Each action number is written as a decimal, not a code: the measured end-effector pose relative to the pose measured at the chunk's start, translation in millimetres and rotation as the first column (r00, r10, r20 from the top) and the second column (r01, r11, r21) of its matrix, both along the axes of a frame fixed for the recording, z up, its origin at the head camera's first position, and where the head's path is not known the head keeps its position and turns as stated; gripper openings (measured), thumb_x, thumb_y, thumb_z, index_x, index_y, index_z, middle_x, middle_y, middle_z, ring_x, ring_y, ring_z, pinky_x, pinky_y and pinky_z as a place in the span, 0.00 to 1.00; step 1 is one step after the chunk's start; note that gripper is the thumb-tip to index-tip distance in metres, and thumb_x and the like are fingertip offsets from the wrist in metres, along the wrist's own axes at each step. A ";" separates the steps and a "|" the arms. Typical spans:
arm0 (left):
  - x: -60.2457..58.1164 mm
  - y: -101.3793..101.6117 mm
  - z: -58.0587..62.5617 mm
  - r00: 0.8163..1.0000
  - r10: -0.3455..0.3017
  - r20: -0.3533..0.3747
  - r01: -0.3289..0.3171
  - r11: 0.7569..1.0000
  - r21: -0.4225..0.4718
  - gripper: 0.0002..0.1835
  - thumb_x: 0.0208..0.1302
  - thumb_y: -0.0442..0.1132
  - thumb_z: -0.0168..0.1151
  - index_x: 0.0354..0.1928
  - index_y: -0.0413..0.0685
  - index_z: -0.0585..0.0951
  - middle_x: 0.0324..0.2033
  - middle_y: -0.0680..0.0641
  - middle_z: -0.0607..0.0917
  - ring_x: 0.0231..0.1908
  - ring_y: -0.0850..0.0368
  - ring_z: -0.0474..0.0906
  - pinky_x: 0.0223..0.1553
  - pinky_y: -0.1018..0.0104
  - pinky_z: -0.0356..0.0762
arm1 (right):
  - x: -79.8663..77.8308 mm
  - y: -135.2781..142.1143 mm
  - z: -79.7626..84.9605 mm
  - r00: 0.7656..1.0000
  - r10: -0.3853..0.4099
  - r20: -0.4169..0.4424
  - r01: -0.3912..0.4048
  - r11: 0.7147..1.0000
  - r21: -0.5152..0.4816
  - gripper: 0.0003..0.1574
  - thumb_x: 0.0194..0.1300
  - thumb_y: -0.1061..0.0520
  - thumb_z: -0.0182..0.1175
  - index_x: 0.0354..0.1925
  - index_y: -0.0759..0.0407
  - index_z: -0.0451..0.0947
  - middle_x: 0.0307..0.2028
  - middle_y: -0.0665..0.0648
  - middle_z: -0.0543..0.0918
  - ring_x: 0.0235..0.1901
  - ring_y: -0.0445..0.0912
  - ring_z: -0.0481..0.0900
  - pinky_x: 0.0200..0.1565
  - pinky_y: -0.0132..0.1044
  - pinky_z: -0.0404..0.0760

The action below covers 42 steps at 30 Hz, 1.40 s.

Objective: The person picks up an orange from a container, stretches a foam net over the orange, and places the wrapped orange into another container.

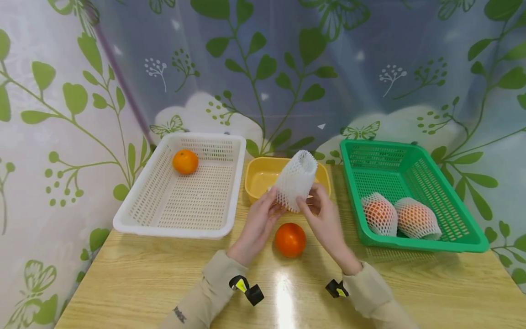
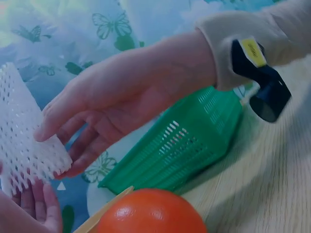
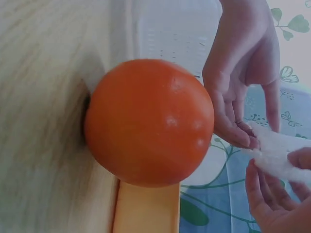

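Both hands hold a white foam net sleeve (image 1: 297, 180) over the front of the yellow basin, its upper end a round opening. My left hand (image 1: 258, 225) pinches the lower left of the sleeve. On the lower right, my right hand (image 1: 325, 220) pinches it between thumb and fingers; the left wrist view shows that thumb on the mesh (image 2: 24, 131). A glossy, round orange-red fruit (image 1: 290, 240) sits on the table between the wrists, touched by neither hand. It fills the middle of the right wrist view as a smooth ball (image 3: 149, 123).
At the left stands a white basket (image 1: 176, 230) with one orange (image 1: 185, 161) inside. A green basket (image 1: 415, 244) at the right holds two fruits in foam nets (image 1: 379, 214). The yellow basin (image 1: 259, 180) stands between them on the wooden table (image 1: 164, 274), before a leaf-patterned curtain (image 1: 263, 68).
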<state>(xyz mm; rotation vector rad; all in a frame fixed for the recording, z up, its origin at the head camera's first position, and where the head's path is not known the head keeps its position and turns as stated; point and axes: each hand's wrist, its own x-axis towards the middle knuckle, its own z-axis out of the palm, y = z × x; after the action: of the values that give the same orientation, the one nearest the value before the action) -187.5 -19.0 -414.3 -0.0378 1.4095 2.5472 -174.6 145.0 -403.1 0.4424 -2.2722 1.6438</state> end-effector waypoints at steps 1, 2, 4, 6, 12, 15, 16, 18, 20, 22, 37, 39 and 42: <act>-0.2 0.0 -0.1 1.000 0.004 0.011 -0.005 1.000 0.022 0.25 0.79 0.48 0.52 0.66 0.36 0.72 0.55 0.46 0.79 0.51 0.58 0.78 0.59 0.65 0.77 | 0.8 -0.1 -0.5 1.000 0.013 0.000 -0.013 1.000 0.001 0.20 0.72 0.62 0.62 0.59 0.64 0.72 0.49 0.65 0.83 0.42 0.55 0.84 0.42 0.28 0.83; -0.4 0.0 -0.2 1.000 0.007 0.021 -0.008 0.999 0.041 0.24 0.79 0.46 0.52 0.66 0.36 0.71 0.56 0.45 0.79 0.52 0.58 0.78 0.59 0.66 0.77 | 1.7 -0.1 -0.9 0.999 0.031 0.004 -0.031 0.999 -0.005 0.20 0.72 0.62 0.62 0.59 0.64 0.73 0.50 0.65 0.83 0.43 0.54 0.84 0.43 0.31 0.84; -1.7 0.3 -1.2 1.000 0.006 0.028 -0.008 0.997 0.073 0.22 0.80 0.44 0.50 0.66 0.36 0.71 0.54 0.46 0.79 0.51 0.58 0.78 0.58 0.67 0.77 | 2.5 0.2 -0.8 0.997 0.075 0.009 -0.075 0.997 -0.026 0.17 0.74 0.62 0.58 0.59 0.64 0.74 0.52 0.65 0.83 0.44 0.52 0.84 0.45 0.37 0.86; -2.6 0.6 -2.0 1.000 0.002 0.029 -0.005 0.996 0.093 0.18 0.81 0.41 0.49 0.64 0.37 0.71 0.50 0.47 0.80 0.49 0.59 0.77 0.54 0.69 0.78 | 2.7 0.9 0.3 0.992 0.124 0.022 -0.122 0.990 -0.066 0.16 0.78 0.61 0.52 0.59 0.66 0.75 0.54 0.65 0.82 0.45 0.50 0.84 0.47 0.44 0.86; -2.9 2.7 -1.6 0.999 -0.037 0.013 0.035 0.994 0.107 0.17 0.80 0.37 0.47 0.63 0.35 0.71 0.45 0.50 0.81 0.43 0.63 0.78 0.45 0.73 0.79 | -1.6 3.6 0.6 0.985 0.152 0.086 -0.137 0.977 -0.165 0.20 0.82 0.55 0.46 0.55 0.69 0.77 0.51 0.61 0.81 0.44 0.46 0.84 0.47 0.40 0.86; -2.0 2.9 -0.6 0.997 -0.077 0.005 0.076 0.993 0.089 0.18 0.80 0.37 0.47 0.63 0.34 0.70 0.45 0.51 0.81 0.42 0.64 0.79 0.42 0.75 0.79 | -3.5 3.4 2.0 0.986 0.122 0.116 -0.101 0.979 -0.178 0.15 0.79 0.57 0.53 0.52 0.69 0.76 0.49 0.60 0.80 0.44 0.44 0.83 0.46 0.40 0.87; -1.8 2.9 -0.4 0.996 -0.088 0.003 0.088 0.993 0.079 0.17 0.80 0.37 0.47 0.63 0.34 0.70 0.44 0.52 0.81 0.41 0.64 0.79 0.42 0.75 0.79 | -3.9 3.4 2.3 0.985 0.118 0.123 -0.094 0.979 -0.182 0.14 0.78 0.58 0.55 0.52 0.69 0.75 0.49 0.59 0.80 0.43 0.44 0.83 0.47 0.41 0.87; -1.5 3.1 0.0 0.994 -0.105 0.001 0.105 0.992 0.069 0.15 0.80 0.37 0.47 0.61 0.36 0.71 0.43 0.52 0.81 0.40 0.64 0.78 0.41 0.75 0.78 | -4.1 3.6 2.6 0.984 0.120 0.133 -0.093 0.976 -0.197 0.13 0.77 0.60 0.55 0.52 0.69 0.73 0.50 0.59 0.79 0.44 0.44 0.83 0.47 0.43 0.86; -1.3 3.2 0.0 0.994 -0.111 0.005 0.111 0.991 0.071 0.14 0.80 0.39 0.48 0.59 0.39 0.73 0.44 0.53 0.81 0.41 0.64 0.79 0.41 0.75 0.78 | -4.2 3.8 2.5 0.980 0.129 0.149 -0.095 0.971 -0.217 0.13 0.78 0.60 0.54 0.53 0.69 0.72 0.50 0.57 0.78 0.45 0.43 0.83 0.49 0.43 0.86; -1.0 3.4 0.3 0.993 -0.113 0.011 0.112 0.991 0.074 0.13 0.80 0.41 0.49 0.57 0.42 0.75 0.43 0.53 0.83 0.40 0.64 0.79 0.40 0.74 0.78 | -4.0 4.2 2.5 0.976 0.135 0.171 -0.092 0.967 -0.240 0.14 0.79 0.60 0.52 0.54 0.69 0.72 0.51 0.56 0.78 0.47 0.43 0.82 0.50 0.42 0.85; 0.3 4.8 -3.9 0.981 -0.192 -0.022 0.191 0.980 -0.049 0.21 0.81 0.37 0.44 0.67 0.31 0.70 0.39 0.54 0.83 0.35 0.67 0.78 0.37 0.76 0.77 | 0.8 13.2 -2.1 0.851 0.249 0.463 -0.160 0.962 -0.223 0.23 0.79 0.55 0.52 0.62 0.71 0.69 0.52 0.61 0.79 0.47 0.40 0.79 0.51 0.32 0.81; 1.6 3.7 -6.7 0.978 -0.204 -0.034 0.202 0.978 -0.050 0.21 0.80 0.34 0.42 0.68 0.28 0.67 0.39 0.54 0.83 0.34 0.67 0.77 0.36 0.77 0.77 | 1.5 14.4 -1.9 0.824 0.295 0.483 -0.144 0.935 -0.325 0.18 0.78 0.57 0.53 0.58 0.67 0.70 0.49 0.55 0.79 0.47 0.40 0.78 0.51 0.31 0.80; 3.7 2.2 -9.8 0.976 -0.214 -0.046 0.213 0.976 -0.040 0.21 0.80 0.32 0.41 0.68 0.28 0.66 0.38 0.55 0.82 0.33 0.68 0.75 0.33 0.78 0.75 | 1.4 16.0 -1.8 0.759 0.423 0.495 -0.128 0.842 -0.524 0.10 0.78 0.56 0.53 0.52 0.59 0.75 0.46 0.50 0.80 0.46 0.40 0.78 0.50 0.30 0.80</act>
<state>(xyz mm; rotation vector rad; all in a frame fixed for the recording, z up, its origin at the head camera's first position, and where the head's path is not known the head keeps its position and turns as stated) -183.8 -16.8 -424.1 0.1637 1.3932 2.3635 -173.2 161.1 -405.0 0.1597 -2.1284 2.7294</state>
